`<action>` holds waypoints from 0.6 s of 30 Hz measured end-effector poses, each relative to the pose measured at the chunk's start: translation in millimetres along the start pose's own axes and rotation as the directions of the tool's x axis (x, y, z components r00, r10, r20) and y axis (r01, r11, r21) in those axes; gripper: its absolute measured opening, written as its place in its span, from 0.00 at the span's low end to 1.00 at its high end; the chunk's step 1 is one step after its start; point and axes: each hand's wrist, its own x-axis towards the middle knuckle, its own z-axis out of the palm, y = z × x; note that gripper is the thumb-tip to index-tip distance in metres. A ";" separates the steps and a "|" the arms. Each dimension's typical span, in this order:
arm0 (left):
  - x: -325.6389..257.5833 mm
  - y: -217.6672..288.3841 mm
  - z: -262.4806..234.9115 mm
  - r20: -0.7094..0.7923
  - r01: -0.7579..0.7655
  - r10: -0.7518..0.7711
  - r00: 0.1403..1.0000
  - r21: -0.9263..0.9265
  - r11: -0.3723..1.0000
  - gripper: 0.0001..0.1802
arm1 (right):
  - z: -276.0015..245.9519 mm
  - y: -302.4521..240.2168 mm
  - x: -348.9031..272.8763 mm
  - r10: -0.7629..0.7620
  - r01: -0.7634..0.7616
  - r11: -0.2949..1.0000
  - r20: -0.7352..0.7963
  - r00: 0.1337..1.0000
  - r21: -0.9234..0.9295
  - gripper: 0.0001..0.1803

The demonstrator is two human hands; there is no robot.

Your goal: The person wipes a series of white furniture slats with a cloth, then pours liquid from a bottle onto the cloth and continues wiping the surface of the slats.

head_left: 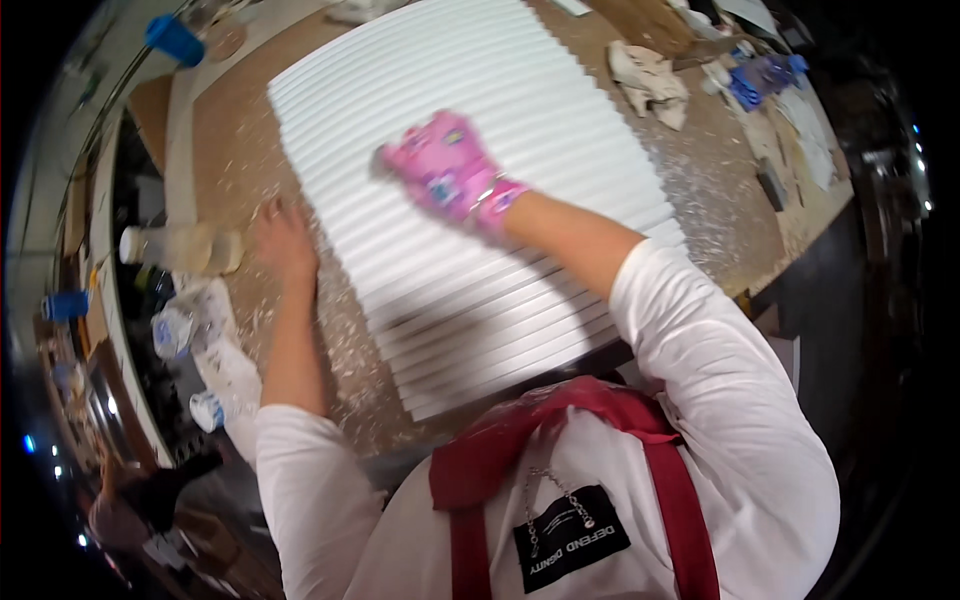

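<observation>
Hands well apart. Right hand (pixel 440 165), pink-gloved, over white strips (pixel 545 125) lined up on the desk (pixel 235 125); blurred, can't tell grip. Left hand (pixel 286 242) bare, palm down, just beside strips.

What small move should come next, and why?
Probably shift the left hand slightly right to brace the near ends of the white ribbed strips. It appears to lie on the brown work surface beside them, while the right hand, in a pink patterned glove, is over their middle; bracing might limit sliding.
</observation>
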 end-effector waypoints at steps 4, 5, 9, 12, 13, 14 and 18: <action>-1.1 14.3 -10.5 -0.001 -0.043 0.043 0.999 -0.051 0.998 0.23 | -63.8 147.1 -73.2 0.434 -0.453 0.890 -0.201 0.878 -0.053 0.12; -0.7 20.4 -11.1 0.007 -0.050 0.050 0.999 -0.040 0.998 0.23 | -83.8 182.8 -97.6 0.506 -0.543 0.825 -0.225 0.832 -0.154 0.10; 1.0 12.8 -9.0 -0.027 -0.064 0.063 0.998 -0.010 0.998 0.22 | -100.1 197.4 -118.7 0.567 -0.598 0.778 -0.196 0.800 -0.190 0.21; -0.8 7.2 -6.6 -0.065 -0.117 0.116 0.991 -0.015 0.993 0.22 | -91.2 184.6 -135.7 0.355 -0.370 0.903 -0.108 0.929 -0.217 0.21; -0.1 9.1 -6.3 -0.066 -0.117 0.116 0.991 -0.017 0.993 0.22 | -97.8 195.2 -139.8 0.443 -0.466 0.870 -0.160 0.882 -0.161 0.20; 0.1 11.4 -5.3 -0.062 -0.115 0.114 0.992 -0.028 0.993 0.22 | -107.7 215.5 -146.1 0.507 -0.530 0.753 -0.169 0.845 -0.390 0.19; 0.5 10.6 -5.9 -0.048 -0.079 0.079 0.996 -0.008 0.997 0.23 | -105.4 186.8 -104.4 0.275 -0.342 0.873 -0.230 0.934 -0.348 0.17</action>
